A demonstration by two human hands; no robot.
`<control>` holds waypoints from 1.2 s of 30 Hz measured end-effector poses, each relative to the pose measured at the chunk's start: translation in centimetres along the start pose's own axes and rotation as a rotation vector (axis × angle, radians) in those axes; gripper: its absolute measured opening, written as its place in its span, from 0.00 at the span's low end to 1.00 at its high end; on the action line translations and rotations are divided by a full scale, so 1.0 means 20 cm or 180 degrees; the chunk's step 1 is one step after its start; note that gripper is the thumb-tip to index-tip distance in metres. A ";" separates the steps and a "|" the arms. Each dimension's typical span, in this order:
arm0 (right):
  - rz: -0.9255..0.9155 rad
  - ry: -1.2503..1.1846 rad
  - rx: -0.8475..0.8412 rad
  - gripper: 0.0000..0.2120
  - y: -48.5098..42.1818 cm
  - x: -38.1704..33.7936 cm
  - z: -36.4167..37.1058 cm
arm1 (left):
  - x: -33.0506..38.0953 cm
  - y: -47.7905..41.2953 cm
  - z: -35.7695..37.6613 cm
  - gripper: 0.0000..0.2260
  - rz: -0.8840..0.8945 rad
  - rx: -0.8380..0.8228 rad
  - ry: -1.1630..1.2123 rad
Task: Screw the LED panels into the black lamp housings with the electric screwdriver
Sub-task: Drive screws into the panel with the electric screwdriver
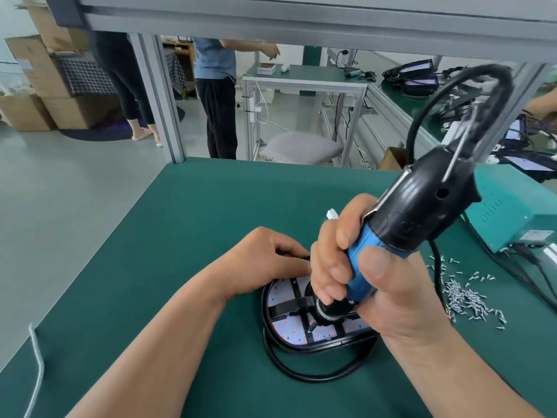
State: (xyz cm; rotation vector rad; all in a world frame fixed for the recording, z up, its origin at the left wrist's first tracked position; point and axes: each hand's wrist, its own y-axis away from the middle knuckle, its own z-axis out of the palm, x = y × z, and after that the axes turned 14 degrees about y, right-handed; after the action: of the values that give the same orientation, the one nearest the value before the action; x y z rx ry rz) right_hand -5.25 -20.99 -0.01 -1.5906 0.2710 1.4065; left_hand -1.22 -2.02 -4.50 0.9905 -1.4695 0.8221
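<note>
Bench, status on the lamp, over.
Right hand grips blue-and-black electric screwdriver, bit on white LED panel. Left hand holds black round lamp housing. Black cable loops clear.

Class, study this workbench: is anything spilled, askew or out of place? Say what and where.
Yes: the screws lie spilled in a loose scatter on the green mat, right of the lamp housing, with no tray holding them.

The green bench (pixel 187 236) carries a black lamp housing (pixel 266 309) near its front edge, a black cable (pixel 301 376) looped beside it. Loose screws (pixel 464 300) lie toward the right edge, near a teal box (pixel 512 218). A white cord (pixel 37 366) crosses the front left corner.
</note>
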 end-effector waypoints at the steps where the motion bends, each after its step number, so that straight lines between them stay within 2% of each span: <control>1: 0.0006 0.0013 -0.0018 0.18 0.00 0.00 0.00 | 0.00 0.00 0.00 0.08 0.0005 -0.0008 0.0001; 4: 0.0033 -0.0066 -0.0061 0.18 -0.01 0.01 -0.01 | 0.00 0.00 0.00 0.04 -0.0009 -0.0003 0.0089; 9: 0.0004 -0.0348 0.0150 0.19 0.00 0.03 -0.06 | -0.02 -0.01 0.00 0.07 -0.0087 0.0079 0.0105; 13: -0.0147 -0.0447 0.0631 0.20 0.00 0.03 -0.11 | -0.02 -0.01 0.00 0.02 -0.0177 0.0083 0.0095; 16: -0.0257 -0.0389 0.1212 0.15 -0.01 0.01 -0.16 | -0.01 0.00 -0.01 0.07 -0.0234 0.0139 0.0231; 18: -0.0295 -0.0452 0.1618 0.09 -0.01 -0.01 -0.20 | -0.01 0.00 -0.01 0.13 -0.0404 0.0311 0.0540; 21: -0.0280 -0.0587 0.2151 0.09 -0.01 -0.02 -0.27 | -0.02 -0.02 -0.04 0.13 -0.0687 0.0661 0.1520; 25: -0.0227 -0.0698 0.2641 0.06 0.00 -0.01 -0.33 | -0.03 -0.03 -0.05 0.12 -0.0798 0.0546 0.2333; 32: -0.0139 -0.0716 0.2874 0.04 -0.01 0.01 -0.34 | -0.05 -0.05 -0.04 0.08 -0.0710 0.0598 0.2479; 36: -0.0116 -0.0675 0.2861 0.05 -0.02 0.02 -0.32 | -0.05 -0.04 -0.05 0.13 -0.0644 0.0625 0.2536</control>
State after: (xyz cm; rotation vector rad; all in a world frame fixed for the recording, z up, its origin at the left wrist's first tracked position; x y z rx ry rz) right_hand -0.79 -25.42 -0.96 -0.7004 0.6349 1.1568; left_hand 0.04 -1.33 -5.35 0.7945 -0.6079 1.0615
